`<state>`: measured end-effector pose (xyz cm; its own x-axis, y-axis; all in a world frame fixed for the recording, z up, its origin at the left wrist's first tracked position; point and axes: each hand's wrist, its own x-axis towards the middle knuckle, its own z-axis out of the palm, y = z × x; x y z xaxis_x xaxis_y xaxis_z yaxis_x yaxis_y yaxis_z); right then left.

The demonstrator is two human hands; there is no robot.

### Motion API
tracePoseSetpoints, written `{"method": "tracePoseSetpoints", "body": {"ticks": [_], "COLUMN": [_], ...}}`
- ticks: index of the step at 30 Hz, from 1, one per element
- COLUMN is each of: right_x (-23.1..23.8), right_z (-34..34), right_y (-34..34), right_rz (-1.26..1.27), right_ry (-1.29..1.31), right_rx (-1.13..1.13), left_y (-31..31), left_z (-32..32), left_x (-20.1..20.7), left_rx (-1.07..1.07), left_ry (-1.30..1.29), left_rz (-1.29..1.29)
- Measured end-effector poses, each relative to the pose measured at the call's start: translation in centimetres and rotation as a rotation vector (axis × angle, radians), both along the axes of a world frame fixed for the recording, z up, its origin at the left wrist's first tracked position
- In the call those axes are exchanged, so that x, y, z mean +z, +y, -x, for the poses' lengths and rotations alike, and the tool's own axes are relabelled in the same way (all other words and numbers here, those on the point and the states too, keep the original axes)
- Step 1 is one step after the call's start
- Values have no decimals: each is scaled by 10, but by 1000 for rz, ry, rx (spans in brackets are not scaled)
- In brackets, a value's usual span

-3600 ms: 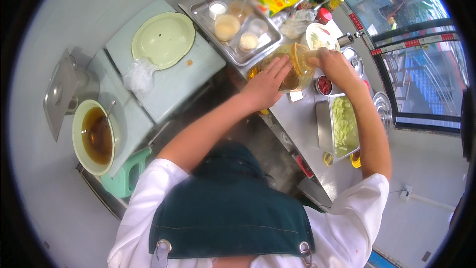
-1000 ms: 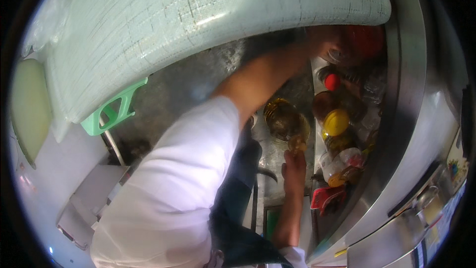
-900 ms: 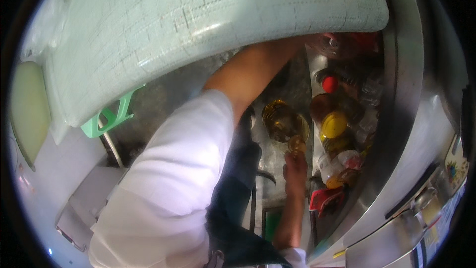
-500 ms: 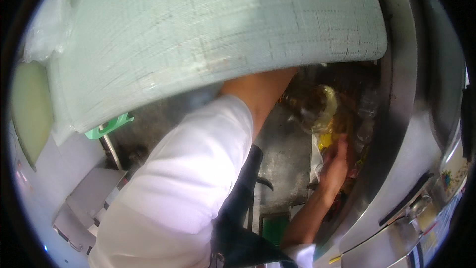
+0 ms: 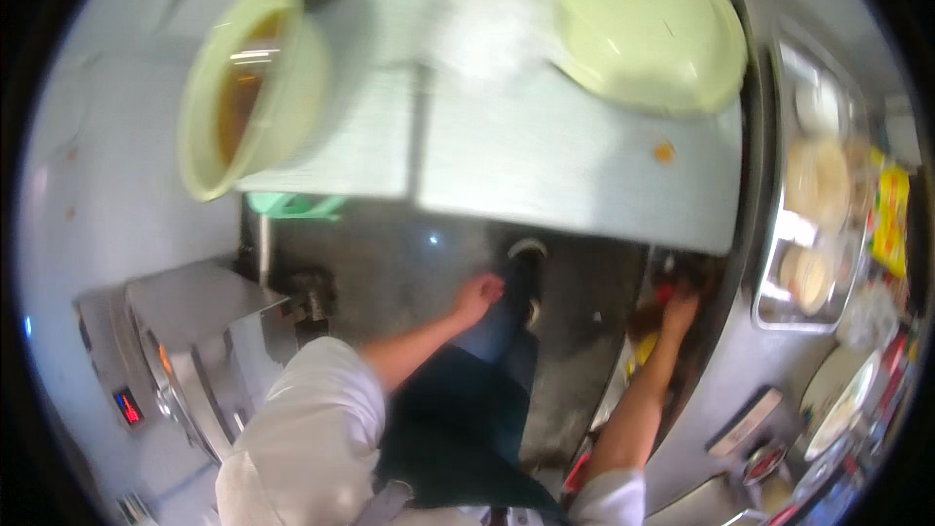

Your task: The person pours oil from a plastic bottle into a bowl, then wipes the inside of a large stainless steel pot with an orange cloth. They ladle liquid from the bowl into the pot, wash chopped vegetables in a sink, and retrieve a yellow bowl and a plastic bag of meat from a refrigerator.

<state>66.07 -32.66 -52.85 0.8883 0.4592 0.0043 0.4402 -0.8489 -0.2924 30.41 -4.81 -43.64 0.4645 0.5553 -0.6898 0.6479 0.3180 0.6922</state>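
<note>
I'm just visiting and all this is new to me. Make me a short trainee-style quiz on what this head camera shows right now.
1. True or false: the round, pale green bowl of brown liquid stands left of the crumpled, whitish plastic bag.

2. What does the rectangular, shiny steel tray hold?
A) long-handled knives
B) round, pale containers
C) whole eggs

3. Which is nearer the silver steel counter: the bare left hand or the bare right hand?

Key: 1. True. 2. B. 3. The right hand.
</note>
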Motion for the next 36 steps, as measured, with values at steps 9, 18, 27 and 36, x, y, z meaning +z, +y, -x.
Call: {"method": "tracePoseSetpoints", "body": {"ticks": [9, 18, 27, 36], "right_x": [165, 453, 552, 563], "right_z": [343, 234, 182, 244], "right_y": [28, 248, 508, 476], "right_rz": [264, -550, 343, 302], "right_ry": [842, 749, -216, 782], "right_rx": [665, 543, 1059, 620], "left_y": [14, -68, 91, 455], "left_z": [204, 304, 370, 228], "left_x": [141, 152, 198, 358], "left_rx": [14, 60, 621, 418], "left_ry": [182, 133, -51, -644], "left_rz": [-273, -464, -315, -609]}}
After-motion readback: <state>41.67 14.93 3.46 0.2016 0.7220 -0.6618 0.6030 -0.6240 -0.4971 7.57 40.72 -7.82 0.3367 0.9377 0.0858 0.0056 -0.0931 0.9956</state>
